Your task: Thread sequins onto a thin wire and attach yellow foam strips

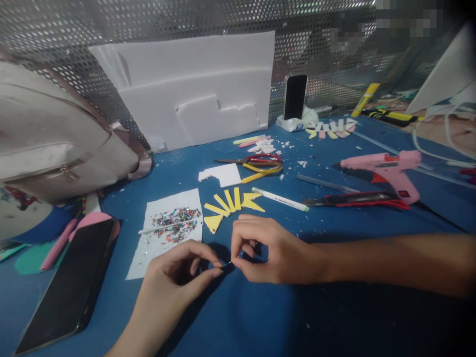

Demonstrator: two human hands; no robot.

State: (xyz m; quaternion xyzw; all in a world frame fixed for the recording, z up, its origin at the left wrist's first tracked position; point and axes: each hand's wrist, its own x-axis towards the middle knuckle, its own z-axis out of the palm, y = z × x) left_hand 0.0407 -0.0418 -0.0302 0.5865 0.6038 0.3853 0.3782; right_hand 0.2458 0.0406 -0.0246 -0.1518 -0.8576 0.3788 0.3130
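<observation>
Thumb and fingers of my left hand (182,277) are pinched together, facing my right hand (266,248), which is pinched too. Between the two fingertips runs something thin and pale (228,264), too small to name. Just beyond my hands lie several yellow cut pieces (232,201) in a fan on the blue table. To their left, a white sheet (136,263) bears a heap of shiny multicoloured bits (176,218), with a thin white stick (156,228) across it. A white cut piece (226,175) rests behind the yellow pieces, close to red-and-yellow-handled scissors (265,162).
A pen (280,200), a red-and-black cutter (357,200) and a pink glue gun (386,166) lie right. A dark phone (67,287) and a bag (55,129) are left. At the back stand a white board (197,89) and an upright phone (295,96).
</observation>
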